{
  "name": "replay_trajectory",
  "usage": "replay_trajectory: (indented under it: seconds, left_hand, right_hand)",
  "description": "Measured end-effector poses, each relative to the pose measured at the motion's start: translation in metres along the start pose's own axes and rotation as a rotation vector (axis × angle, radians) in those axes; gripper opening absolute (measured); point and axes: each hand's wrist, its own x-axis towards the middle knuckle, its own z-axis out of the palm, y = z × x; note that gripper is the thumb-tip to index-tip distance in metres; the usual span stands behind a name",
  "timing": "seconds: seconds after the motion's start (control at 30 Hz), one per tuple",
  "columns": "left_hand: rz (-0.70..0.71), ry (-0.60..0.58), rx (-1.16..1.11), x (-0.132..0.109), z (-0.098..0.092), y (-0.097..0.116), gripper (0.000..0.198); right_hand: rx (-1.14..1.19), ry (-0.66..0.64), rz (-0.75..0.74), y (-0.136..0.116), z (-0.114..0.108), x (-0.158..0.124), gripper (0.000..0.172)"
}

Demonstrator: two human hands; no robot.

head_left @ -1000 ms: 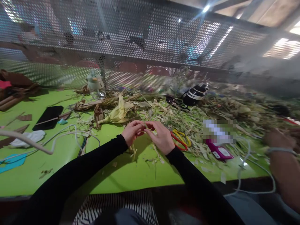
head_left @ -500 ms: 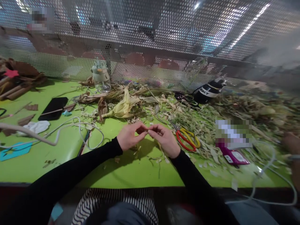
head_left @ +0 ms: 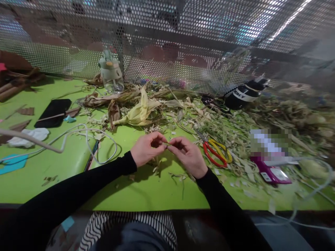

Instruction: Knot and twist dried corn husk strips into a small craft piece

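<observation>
Right now my left hand (head_left: 146, 149) and right hand (head_left: 188, 157) meet just above the green counter (head_left: 146, 195), the fingers of each pinching one end of a thin husk strip (head_left: 165, 143). It looks dry and narrow. I reckon a hard tug could snap it, or a loose pinch drop it among the husk scraps (head_left: 157, 169) underneath. The scissors (head_left: 217, 153) lie near my right wrist, easy to knock.

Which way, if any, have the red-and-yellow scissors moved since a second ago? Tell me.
No. The scissors still lie just beside the right hand, which pinches a husk strip, short of the pink packet; only the camera shifted.
</observation>
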Motion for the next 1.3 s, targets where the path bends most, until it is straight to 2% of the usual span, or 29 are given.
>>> replay_trajectory:
  seconds: [0.1,0.33,0.43,0.5,0.53,0.6,0.63,0.7,0.8,0.9,1.0,1.13,1.3]
  left_hand:
    - [0.074,-0.003,0.111,-0.001,-0.001,0.001,0.007]
    - [0.121,-0.038,0.146,-0.002,0.002,0.008,0.007]
    - [0.142,-0.056,0.279,-0.007,-0.011,0.019,0.020]
    - [0.127,-0.029,0.479,-0.014,-0.022,0.026,0.016]
    - [0.106,-0.067,0.608,-0.019,-0.027,0.028,0.013]
    - [0.039,-0.214,0.812,-0.030,-0.031,0.028,0.012]
    - [0.017,-0.285,0.871,-0.034,-0.031,0.025,0.017]
    - [0.007,-0.355,0.905,-0.040,-0.025,0.018,0.022]
    - [-0.049,-0.345,0.773,-0.036,-0.013,0.012,0.015]
    - [-0.204,-0.318,0.350,-0.026,-0.006,0.015,0.021]
    - [-0.227,-0.252,0.024,-0.018,-0.003,0.020,0.025]
    - [-0.187,-0.190,-0.095,-0.016,0.002,0.018,0.022]
    - [-0.113,-0.218,-0.162,-0.016,0.000,0.008,0.024]
  right_hand:
    - [-0.025,-0.012,-0.004,0.000,0.001,-0.002,0.019]
    - [0.086,0.023,0.052,-0.001,-0.001,-0.003,0.017]
    - [0.148,0.030,0.087,0.000,-0.003,-0.003,0.017]
    - [0.169,0.046,0.097,0.000,-0.004,-0.003,0.017]
    - [0.173,0.050,0.100,0.000,-0.005,-0.003,0.017]
    - [0.175,0.038,0.103,-0.002,-0.004,-0.003,0.016]
    - [0.178,0.028,0.100,-0.003,-0.004,-0.003,0.015]
    - [0.190,0.003,0.083,-0.004,-0.002,-0.003,0.013]
    - [0.226,0.020,0.021,-0.004,-0.001,-0.005,0.012]
    - [0.249,0.083,-0.101,-0.005,-0.002,-0.009,0.009]
    - [0.145,0.095,-0.244,-0.007,-0.004,-0.013,0.006]
    - [-0.055,0.117,-0.380,-0.007,-0.004,-0.013,0.008]
    - [-0.111,0.097,-0.392,-0.007,-0.006,-0.013,0.008]
